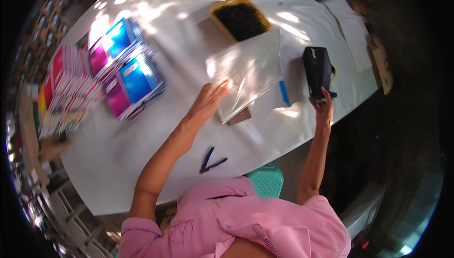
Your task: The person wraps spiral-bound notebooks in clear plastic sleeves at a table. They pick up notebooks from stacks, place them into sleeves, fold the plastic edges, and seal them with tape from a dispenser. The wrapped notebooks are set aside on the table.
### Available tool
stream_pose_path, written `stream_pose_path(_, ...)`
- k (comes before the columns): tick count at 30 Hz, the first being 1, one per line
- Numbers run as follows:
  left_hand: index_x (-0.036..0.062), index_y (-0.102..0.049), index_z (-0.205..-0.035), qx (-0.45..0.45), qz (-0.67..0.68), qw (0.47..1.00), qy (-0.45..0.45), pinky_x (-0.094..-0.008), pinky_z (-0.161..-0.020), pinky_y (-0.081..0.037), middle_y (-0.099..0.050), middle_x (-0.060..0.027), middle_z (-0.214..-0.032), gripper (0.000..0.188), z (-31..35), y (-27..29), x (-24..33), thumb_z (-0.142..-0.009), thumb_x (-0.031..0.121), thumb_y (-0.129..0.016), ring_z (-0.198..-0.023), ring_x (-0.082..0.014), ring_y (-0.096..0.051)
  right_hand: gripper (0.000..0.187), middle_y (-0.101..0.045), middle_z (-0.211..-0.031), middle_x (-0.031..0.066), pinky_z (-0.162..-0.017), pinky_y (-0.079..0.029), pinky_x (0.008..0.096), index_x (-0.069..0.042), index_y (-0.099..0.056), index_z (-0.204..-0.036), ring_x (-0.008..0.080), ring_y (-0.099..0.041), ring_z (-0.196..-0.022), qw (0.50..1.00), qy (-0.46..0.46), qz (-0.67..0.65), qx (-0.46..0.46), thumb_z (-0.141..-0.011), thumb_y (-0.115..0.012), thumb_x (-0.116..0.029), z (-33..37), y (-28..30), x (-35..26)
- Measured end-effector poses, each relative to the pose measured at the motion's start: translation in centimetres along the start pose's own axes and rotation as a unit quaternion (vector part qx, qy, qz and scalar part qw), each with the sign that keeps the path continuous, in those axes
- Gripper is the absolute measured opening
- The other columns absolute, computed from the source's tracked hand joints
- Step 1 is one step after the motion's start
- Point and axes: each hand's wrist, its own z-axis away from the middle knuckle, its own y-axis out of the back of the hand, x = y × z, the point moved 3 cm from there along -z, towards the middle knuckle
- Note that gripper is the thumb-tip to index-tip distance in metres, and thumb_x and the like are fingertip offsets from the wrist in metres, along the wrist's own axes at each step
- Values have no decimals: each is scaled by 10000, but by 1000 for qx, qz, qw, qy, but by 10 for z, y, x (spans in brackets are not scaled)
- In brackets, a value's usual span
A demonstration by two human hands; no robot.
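My left hand (213,98) pinches the near left edge of a clear plastic sheet (250,71), shiny and possibly several layers thick. The far part of that sheet reaches the near side of a yellow basket (218,20) full of dark things too small to name. Over to the right, my right hand (323,107) has its fingers curled at the near end of a long black box-shaped device (317,69). Part of those fingers is hidden by the device. A short blue strip (284,93) lies between the sheet and the device.
Left on the white-covered table (142,163) are stacks of blue and purple notebooks (135,80) and taller red-edged book stacks (71,80). Blue-handled pliers (212,161) lie open near the front edge. A green stool (266,181) stands below it.
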Motion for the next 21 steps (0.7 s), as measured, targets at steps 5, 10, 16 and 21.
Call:
stream_pose_path(5,2,-667,-988,243,90,964,60,-239,-770,-425,-630,9,-963,291,213,118,-31,-949,285,-616,-879,-62,-531,457,-636,-1134,103,-906,-517,427,-9,-572,-1190,210,-622,-1046,995,2,49,-85,-832,-675,-273,146,-36,29)
stream_pose_path(10,27,-669,-915,358,54,930,65,-245,-810,-430,-617,21,-905,210,361,193,-87,-933,235,-645,-866,-59,-533,434,-655,-1127,103,-878,-538,437,-10,-564,-1207,201,-648,-1004,983,-69,50,-163,-857,-641,-255,253,-99,84)
stream_pose_path(16,-39,-679,-894,467,-46,882,42,-258,-739,-458,-626,10,-774,309,438,237,-101,-892,269,-699,-753,-81,-550,607,-615,-997,95,-761,-498,329,-4,-509,-1100,146,-596,-884,984,78,141,-80,-645,-864,-190,343,-218,134)
stream_pose_path(21,-72,-686,-975,511,-116,851,-8,-270,-716,-469,-642,-28,-749,374,466,247,-127,-904,295,-680,-717,-104,-537,863,-568,-1057,212,-874,-459,363,69,-402,-1143,285,-578,-961,912,281,297,2,-580,-910,-344,387,-242,201)
